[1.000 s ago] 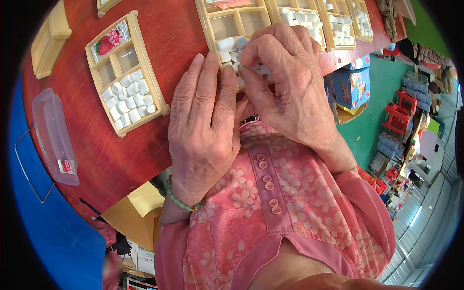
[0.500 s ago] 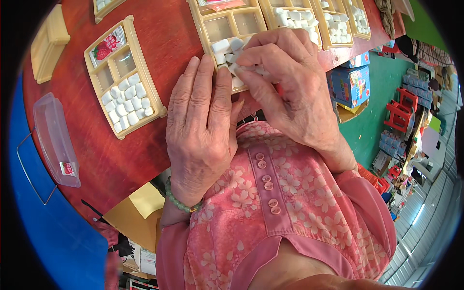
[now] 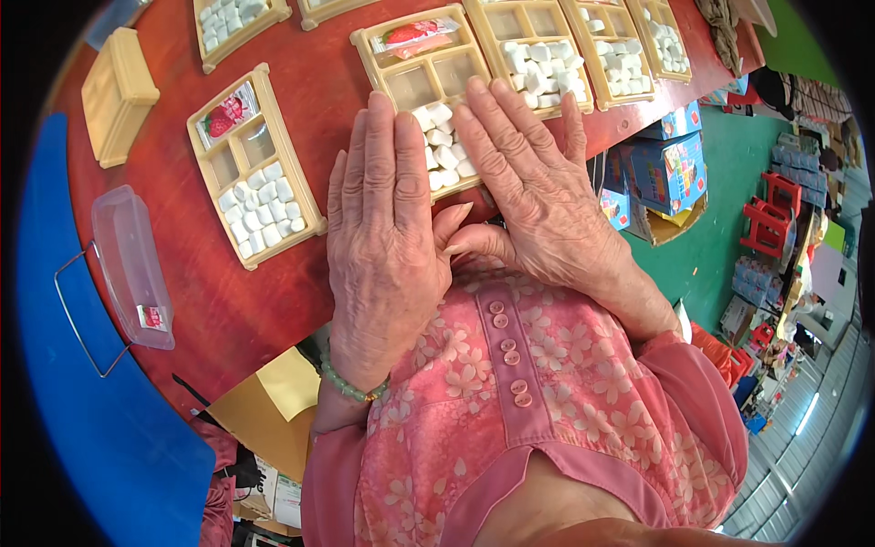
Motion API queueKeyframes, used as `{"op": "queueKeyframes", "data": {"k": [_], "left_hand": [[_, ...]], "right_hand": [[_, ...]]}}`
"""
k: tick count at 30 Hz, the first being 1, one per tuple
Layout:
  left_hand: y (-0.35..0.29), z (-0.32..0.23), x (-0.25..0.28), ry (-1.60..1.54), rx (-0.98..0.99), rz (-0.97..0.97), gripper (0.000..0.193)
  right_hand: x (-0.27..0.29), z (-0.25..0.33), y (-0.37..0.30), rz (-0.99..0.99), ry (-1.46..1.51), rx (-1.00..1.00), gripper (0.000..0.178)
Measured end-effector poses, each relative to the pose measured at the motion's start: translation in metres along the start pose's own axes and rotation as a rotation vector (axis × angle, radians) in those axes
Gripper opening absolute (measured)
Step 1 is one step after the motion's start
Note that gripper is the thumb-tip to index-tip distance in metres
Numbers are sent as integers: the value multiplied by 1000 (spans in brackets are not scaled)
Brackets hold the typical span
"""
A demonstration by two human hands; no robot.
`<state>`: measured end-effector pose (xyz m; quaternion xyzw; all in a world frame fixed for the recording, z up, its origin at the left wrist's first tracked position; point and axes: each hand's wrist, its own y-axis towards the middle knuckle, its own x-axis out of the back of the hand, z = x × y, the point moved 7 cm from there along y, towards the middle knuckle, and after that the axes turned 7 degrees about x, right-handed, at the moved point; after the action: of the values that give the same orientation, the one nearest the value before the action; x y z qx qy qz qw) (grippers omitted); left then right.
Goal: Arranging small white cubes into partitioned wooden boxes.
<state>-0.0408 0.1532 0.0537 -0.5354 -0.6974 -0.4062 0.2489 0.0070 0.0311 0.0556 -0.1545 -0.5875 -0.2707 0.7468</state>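
Note:
My left hand [image 3: 381, 214] lies flat along the left side of a cream compartment tray [image 3: 410, 87], fingers stretched out. My right hand [image 3: 547, 196] lies along the tray's right side, fingers also straight, palm down. Between them, small white marshmallows [image 3: 441, 146] fill the tray's near compartment; some are hidden under the fingers. Two small middle compartments hold nothing visible, and a strawberry-print packet [image 3: 410, 35] rests in the far one. Both thumbs point inward near the tray's near edge. Neither hand grips anything.
Left of my hands is another cream tray [image 3: 224, 168] with marshmallows and a packet. More filled trays [image 3: 510, 25] line the far right. A stack of cream trays [image 3: 118, 98] and a clear plastic box [image 3: 128, 246] stand at the left of the red table [image 3: 228, 314]. Blue boxes [image 3: 663, 173] sit beyond the right edge.
My right hand has gone from a pinch over the marshmallows to lying flat at the tray's right side. My left hand stays stretched out at the left. The view has shifted slightly.

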Motion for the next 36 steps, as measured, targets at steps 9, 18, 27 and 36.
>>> {"op": "queueKeyframes", "data": {"k": [9, 18, 27, 36], "left_hand": [[9, -3, -5, 121, 18, 168, 77], [6, 1, -10, 153, 16, 175, 75], [7, 2, -13, 191, -6, 163, 77], [5, 4, -7, -38, -7, 56, 88]], "right_hand": [[2, 1, 0, -3, 91, 22, 105], [-1, 0, 5, -55, 87, 60, 101], [-3, -3, 5, -88, 78, 58, 98], [7, -3, -8, -181, 81, 34, 104]]}}
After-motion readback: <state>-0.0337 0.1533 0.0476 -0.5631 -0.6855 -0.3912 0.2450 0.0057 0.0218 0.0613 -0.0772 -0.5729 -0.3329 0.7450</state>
